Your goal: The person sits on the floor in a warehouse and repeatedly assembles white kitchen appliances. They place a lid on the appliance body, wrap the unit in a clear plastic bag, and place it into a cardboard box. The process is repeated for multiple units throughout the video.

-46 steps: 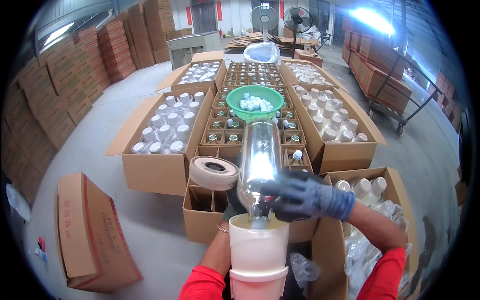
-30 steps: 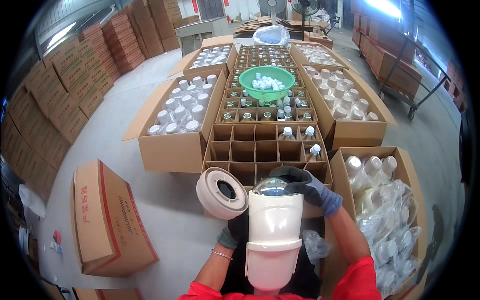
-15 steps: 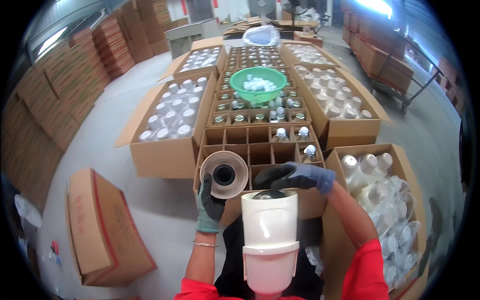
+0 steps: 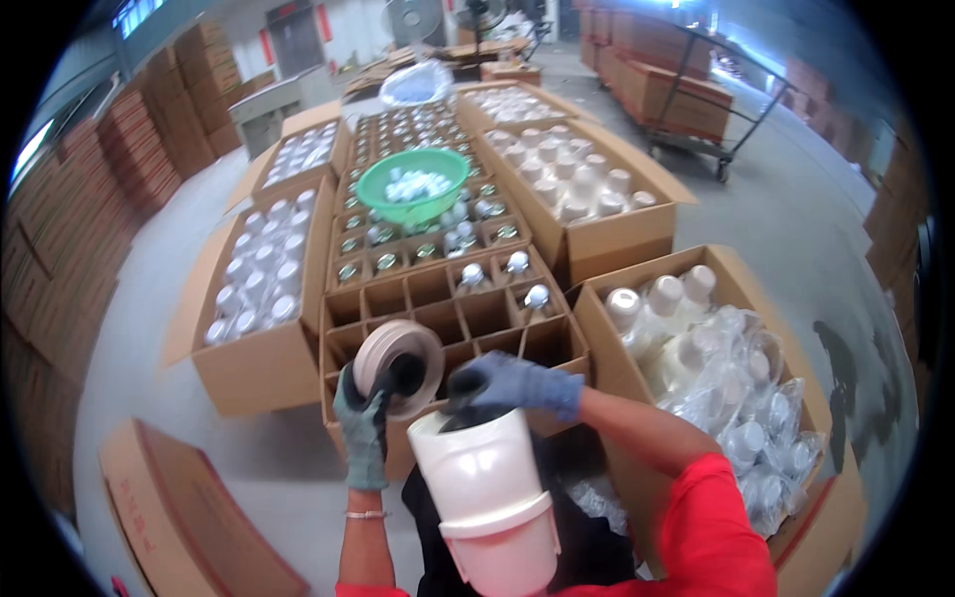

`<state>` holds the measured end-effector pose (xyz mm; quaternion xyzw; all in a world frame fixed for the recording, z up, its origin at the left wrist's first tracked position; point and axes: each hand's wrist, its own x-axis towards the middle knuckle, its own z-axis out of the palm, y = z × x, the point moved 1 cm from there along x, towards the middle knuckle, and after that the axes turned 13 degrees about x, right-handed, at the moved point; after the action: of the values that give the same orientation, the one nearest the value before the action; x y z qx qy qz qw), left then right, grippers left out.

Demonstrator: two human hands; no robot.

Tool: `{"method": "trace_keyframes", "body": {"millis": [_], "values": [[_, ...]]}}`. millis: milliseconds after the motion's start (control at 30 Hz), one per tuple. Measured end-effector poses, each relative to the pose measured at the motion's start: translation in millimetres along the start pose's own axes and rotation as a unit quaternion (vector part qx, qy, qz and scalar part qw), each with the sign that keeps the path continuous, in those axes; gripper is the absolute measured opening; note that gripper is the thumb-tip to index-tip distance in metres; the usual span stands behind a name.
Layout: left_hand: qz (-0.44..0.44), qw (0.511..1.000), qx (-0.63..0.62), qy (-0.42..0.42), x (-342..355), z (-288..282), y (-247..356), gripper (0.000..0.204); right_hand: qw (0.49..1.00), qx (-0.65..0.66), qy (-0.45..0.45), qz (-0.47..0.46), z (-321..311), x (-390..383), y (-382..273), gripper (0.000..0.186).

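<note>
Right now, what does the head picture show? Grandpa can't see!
A gloved left hand holds a beige disc; the gloved right hand is by the open top of a white cylinder. Beyond, a green bowl of white caps sits over boxed bottles.

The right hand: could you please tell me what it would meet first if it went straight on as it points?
The right hand would probably meet the pale round lid held by the left hand, though depth is unclear.
</note>
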<state>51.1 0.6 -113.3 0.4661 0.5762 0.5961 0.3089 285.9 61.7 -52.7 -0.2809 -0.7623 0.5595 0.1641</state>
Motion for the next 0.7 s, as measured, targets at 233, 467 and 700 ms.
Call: {"method": "trace_keyframes", "body": {"millis": [233,467,700], "values": [[0.279,0.924,0.133,-0.226,2.2,10.9,46.4,0.036,0.866,0.466,0.166,-0.076,22.7,-27.9,24.6,0.043],[0.238,0.928,0.067,-0.279,-11.6,12.4,52.7,0.034,0.879,0.435,0.17,-0.099,41.2,-45.8,19.2,0.051],[0.297,0.9,0.243,-0.206,-38.7,20.9,95.5,0.029,0.822,0.546,0.129,-0.097,62.5,-32.2,63.2,0.063]]}}
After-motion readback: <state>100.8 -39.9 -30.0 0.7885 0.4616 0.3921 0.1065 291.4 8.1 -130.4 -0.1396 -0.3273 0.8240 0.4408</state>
